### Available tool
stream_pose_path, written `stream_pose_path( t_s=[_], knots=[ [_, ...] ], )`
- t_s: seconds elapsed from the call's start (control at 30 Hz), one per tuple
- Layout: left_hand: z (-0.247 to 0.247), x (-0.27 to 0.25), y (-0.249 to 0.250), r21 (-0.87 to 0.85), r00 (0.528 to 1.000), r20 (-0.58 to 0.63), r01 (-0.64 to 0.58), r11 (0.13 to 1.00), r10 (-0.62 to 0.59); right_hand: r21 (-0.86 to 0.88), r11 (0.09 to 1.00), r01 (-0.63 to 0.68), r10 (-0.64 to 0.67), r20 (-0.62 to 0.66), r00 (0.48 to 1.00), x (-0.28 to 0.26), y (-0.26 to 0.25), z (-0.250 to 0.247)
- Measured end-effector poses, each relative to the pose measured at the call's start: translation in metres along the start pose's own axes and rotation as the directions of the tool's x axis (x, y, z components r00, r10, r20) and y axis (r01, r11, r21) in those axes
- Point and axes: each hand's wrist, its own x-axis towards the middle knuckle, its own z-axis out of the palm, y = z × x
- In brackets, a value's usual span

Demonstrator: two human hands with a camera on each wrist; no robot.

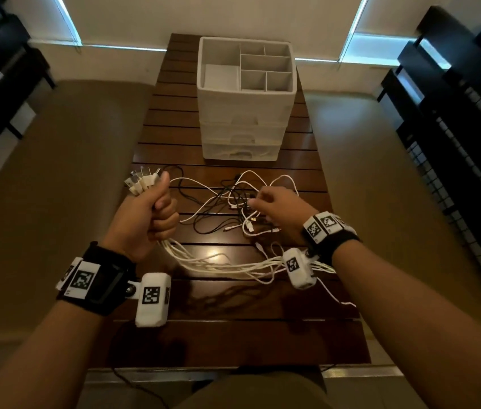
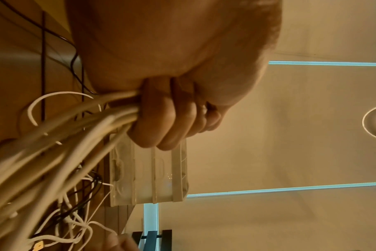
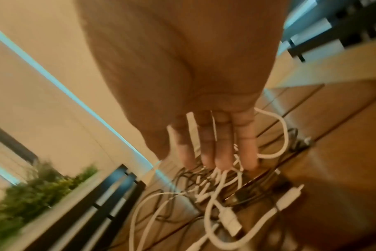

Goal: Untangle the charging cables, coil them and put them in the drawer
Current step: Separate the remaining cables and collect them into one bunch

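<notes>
White bundle: the left hand (image 1: 150,214) is clenched around a bunch of white cables (image 1: 218,264); about six plug ends (image 1: 141,183) fan out above the fist, the strands trail out below it toward the right wrist.
Right hand: the right hand (image 1: 274,208) is released, four fingers (image 3: 206,149) straight over the loose tangle (image 1: 233,202), tips at the cables; whether they touch, cannot tell.
Tangle: white and black cables mixed, lying on the wooden slat table (image 1: 227,335) to the right of the fist; too knotted to count.
Drawer unit: one white plastic drawer unit (image 1: 242,125), beyond both hands; three drawers, all closed; six compartments in the open top tray.
Writing: none readable; black-and-white square markers on both wristbands.
Left wrist view only: four curled fingers (image 2: 167,122) clamping the strands.
Right wrist view only: a white USB plug (image 3: 232,222) below the fingertips.
</notes>
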Motion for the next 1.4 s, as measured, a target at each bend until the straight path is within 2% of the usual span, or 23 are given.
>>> stream_pose_path(
  t_s=[0.03, 0.1, 0.13, 0.17, 0.3, 0.43, 0.47, 0.5, 0.53, 0.6, 0.63, 0.67, 0.77, 0.83, 0.9, 1.03, 1.1, 1.2, 1.27, 1.33, 1.37, 1.4],
  knots=[
    [-0.001, 0.000, -0.003, -0.001, 1.000, -0.003, 0.013, 1.000, -0.013, -0.103, 0.993, -0.064, 0.066, 0.018, 0.998, 0.011, 0.007, 0.000],
    [-0.002, 0.001, -0.007, -0.008, 1.000, -0.003, 0.027, 1.000, -0.027, -0.324, 0.934, -0.148, 0.216, 0.184, 0.959, 0.029, 0.012, 0.006],
    [-0.002, 0.002, -0.008, -0.012, 1.000, -0.007, 0.030, 0.999, -0.031, -0.406, 0.904, -0.134, 0.239, 0.221, 0.946, 0.035, 0.012, 0.010],
    [-0.002, 0.004, -0.008, -0.017, 0.999, -0.014, 0.032, 0.999, -0.032, -0.438, 0.892, -0.116, 0.225, 0.205, 0.953, 0.041, 0.010, 0.014],
    [0.002, 0.007, -0.013, -0.021, 0.999, -0.042, 0.031, 0.999, -0.032, -0.310, 0.951, -0.019, 0.042, 0.065, 0.997, 0.069, -0.004, 0.030],
    [0.002, 0.009, -0.020, -0.041, 0.997, -0.065, 0.042, 0.998, -0.045, -0.106, 0.993, 0.043, -0.037, 0.053, 0.998, 0.091, -0.007, 0.041],
    [0.001, 0.009, -0.021, -0.047, 0.997, -0.070, 0.041, 0.998, -0.045, -0.044, 0.998, 0.046, -0.046, 0.008, 0.999, 0.092, -0.006, 0.038],
    [0.000, 0.009, -0.021, -0.047, 0.996, -0.074, 0.041, 0.998, -0.044, 0.002, 0.999, 0.052, -0.051, -0.096, 0.994, 0.094, -0.004, 0.032],
    [-0.001, 0.009, -0.021, -0.045, 0.996, -0.077, 0.042, 0.998, -0.045, 0.022, 0.999, 0.039, -0.032, -0.256, 0.966, 0.096, 0.001, 0.024],
    [-0.001, 0.008, -0.021, -0.048, 0.996, -0.079, 0.044, 0.998, -0.048, 0.073, 0.996, -0.060, 0.090, -0.543, 0.835, 0.101, 0.013, 0.004],
    [0.000, 0.007, -0.022, -0.048, 0.996, -0.076, 0.041, 0.998, -0.045, 0.119, 0.987, -0.111, 0.161, -0.590, 0.791, 0.104, 0.022, -0.006],
    [0.001, 0.006, -0.022, -0.045, 0.997, -0.072, 0.037, 0.998, -0.040, 0.171, 0.975, -0.139, 0.213, -0.568, 0.795, 0.107, 0.029, -0.013],
    [0.008, 0.004, -0.025, -0.025, 0.996, -0.076, 0.041, 0.999, -0.042, 0.345, 0.926, -0.152, 0.272, -0.331, 0.903, 0.118, 0.041, -0.020],
    [0.012, 0.004, -0.028, -0.019, 0.995, -0.085, 0.054, 0.998, -0.055, 0.408, 0.898, -0.165, 0.288, -0.262, 0.921, 0.124, 0.037, -0.019],
    [0.015, 0.004, -0.031, -0.023, 0.993, -0.096, 0.067, 0.997, -0.069, 0.391, 0.912, -0.124, 0.257, -0.312, 0.915, 0.124, 0.022, -0.022],
    [0.021, 0.005, -0.033, -0.018, 0.992, -0.109, 0.066, 0.998, -0.068, 0.392, 0.915, 0.100, 0.116, -0.490, 0.864, 0.112, -0.018, -0.044],
    [0.026, 0.007, -0.034, -0.025, 0.992, -0.113, 0.056, 0.998, -0.059, 0.324, 0.924, 0.204, 0.012, -0.556, 0.831, 0.100, -0.036, -0.058],
    [0.035, 0.008, -0.037, -0.024, 0.992, -0.122, 0.036, 0.999, -0.038, 0.151, 0.959, 0.240, -0.100, -0.614, 0.783, 0.080, -0.049, -0.072],
    [0.038, 0.007, -0.041, -0.016, 0.992, -0.123, 0.029, 0.999, -0.030, 0.086, 0.966, 0.243, -0.115, -0.702, 0.703, 0.066, -0.054, -0.082],
    [0.038, 0.007, -0.044, -0.012, 0.991, -0.128, 0.025, 1.000, -0.027, 0.116, 0.946, 0.304, -0.100, -0.786, 0.610, 0.052, -0.062, -0.091],
    [0.039, 0.007, -0.046, -0.008, 0.991, -0.131, 0.027, 1.000, -0.028, 0.135, 0.934, 0.330, -0.104, -0.783, 0.614, 0.047, -0.066, -0.093],
    [0.040, 0.007, -0.048, -0.004, 0.991, -0.133, 0.029, 1.000, -0.029, 0.141, 0.927, 0.348, -0.131, -0.747, 0.652, 0.043, -0.070, -0.094]
  ],
)
